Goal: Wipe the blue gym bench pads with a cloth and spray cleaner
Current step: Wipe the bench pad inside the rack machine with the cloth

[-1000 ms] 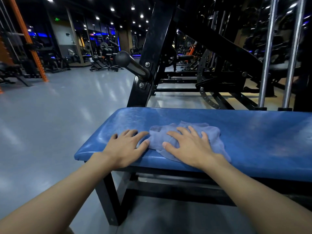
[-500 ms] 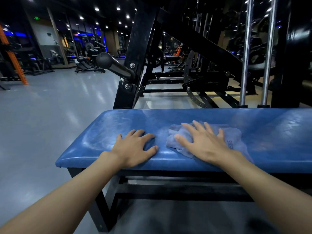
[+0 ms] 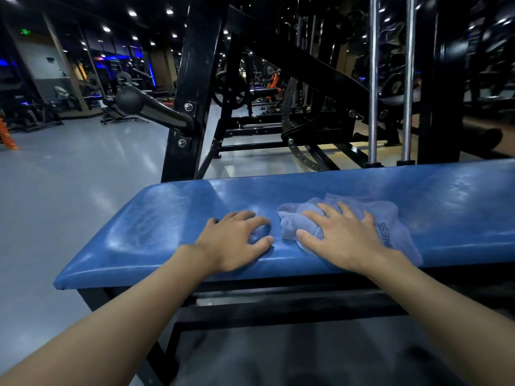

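On cloth [image 3: 391, 218], right hand [image 3: 344, 240], seemingly flat

A dim gym hall, and the glossy grey floor [image 3: 69, 190] catches pale streaks from the small round ceiling spotlights [image 3: 132, 13]. A green exit sign [image 3: 25, 32] glows top left, with blue strip lighting [image 3: 152, 73] along the far wall. Up close stands a black steel machine upright [image 3: 192, 87] with a black padded roller bar [image 3: 145, 105] sticking out leftward. Two chrome guide rods [image 3: 373, 79] rise on the right, and an orange rack [image 3: 5, 135] peeks in at the left edge.
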Demonstrator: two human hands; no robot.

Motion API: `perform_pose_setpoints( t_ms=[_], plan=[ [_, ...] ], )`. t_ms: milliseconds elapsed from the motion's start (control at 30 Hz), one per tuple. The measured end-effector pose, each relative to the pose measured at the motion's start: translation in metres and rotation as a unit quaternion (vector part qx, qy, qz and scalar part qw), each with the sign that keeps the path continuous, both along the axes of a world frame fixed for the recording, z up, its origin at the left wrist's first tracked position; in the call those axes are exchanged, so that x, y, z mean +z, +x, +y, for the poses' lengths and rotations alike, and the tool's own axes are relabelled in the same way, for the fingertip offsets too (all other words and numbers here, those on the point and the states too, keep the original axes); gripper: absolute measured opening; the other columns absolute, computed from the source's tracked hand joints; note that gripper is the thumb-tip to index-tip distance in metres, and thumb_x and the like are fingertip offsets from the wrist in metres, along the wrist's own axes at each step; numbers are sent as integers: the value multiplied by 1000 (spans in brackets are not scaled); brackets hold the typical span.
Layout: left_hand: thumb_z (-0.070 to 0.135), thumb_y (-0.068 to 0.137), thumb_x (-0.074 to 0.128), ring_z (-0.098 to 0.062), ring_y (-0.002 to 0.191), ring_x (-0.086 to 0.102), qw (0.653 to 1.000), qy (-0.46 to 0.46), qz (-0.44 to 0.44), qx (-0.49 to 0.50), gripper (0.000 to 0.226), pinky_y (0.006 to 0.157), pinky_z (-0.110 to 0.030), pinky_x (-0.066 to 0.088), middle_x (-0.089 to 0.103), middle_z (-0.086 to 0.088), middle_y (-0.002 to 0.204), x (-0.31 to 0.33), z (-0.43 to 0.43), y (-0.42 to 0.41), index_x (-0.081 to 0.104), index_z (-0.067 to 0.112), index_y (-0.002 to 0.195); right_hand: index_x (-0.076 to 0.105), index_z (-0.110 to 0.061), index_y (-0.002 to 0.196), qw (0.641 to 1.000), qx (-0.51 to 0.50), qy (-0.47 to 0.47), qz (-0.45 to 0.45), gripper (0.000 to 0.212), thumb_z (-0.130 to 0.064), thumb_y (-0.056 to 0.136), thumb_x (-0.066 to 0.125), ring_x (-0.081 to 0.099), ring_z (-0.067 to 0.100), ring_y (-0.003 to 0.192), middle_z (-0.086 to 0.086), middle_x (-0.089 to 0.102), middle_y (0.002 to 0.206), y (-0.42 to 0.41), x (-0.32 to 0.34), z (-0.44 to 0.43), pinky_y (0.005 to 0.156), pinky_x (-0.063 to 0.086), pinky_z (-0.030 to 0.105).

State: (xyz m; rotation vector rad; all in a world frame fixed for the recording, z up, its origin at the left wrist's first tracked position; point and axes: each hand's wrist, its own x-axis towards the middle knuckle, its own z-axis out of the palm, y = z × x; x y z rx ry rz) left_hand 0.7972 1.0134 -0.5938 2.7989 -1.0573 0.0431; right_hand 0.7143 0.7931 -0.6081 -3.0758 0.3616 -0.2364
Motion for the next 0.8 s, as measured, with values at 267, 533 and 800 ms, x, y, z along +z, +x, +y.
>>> perform_pose_setpoints(
  t_ms=[267,533,800],
  plan=[
    [65,94,36,-18,138,35,999,22,-17,-19,50,106,-51,32,42,9,146,-2,-39,-2,43,43,139,24,-53,143,999,-32,-1,-20,60,-75,87,22,15,26,148,-11,22,161,-18,-5,-41,108,15,60],
    [73,81,22,-18,133,43,997,13,-22,-67,65,104,-48,36,46,14,144,1,-93,-7,45,44,134,25,-53,143,998,-54,2,-32,61,-74,86,19,14,25,148,-13,21,161,-33,-7,-82,109,15,59],
    [75,79,16,-17,131,45,994,15,-28,-109,72,103,-46,37,46,13,142,2,-165,-8,46,42,136,24,-54,139,997,-68,7,-22,60,-74,83,16,13,23,149,-15,21,160,-56,-5,-146,112,13,57]
  ],
)
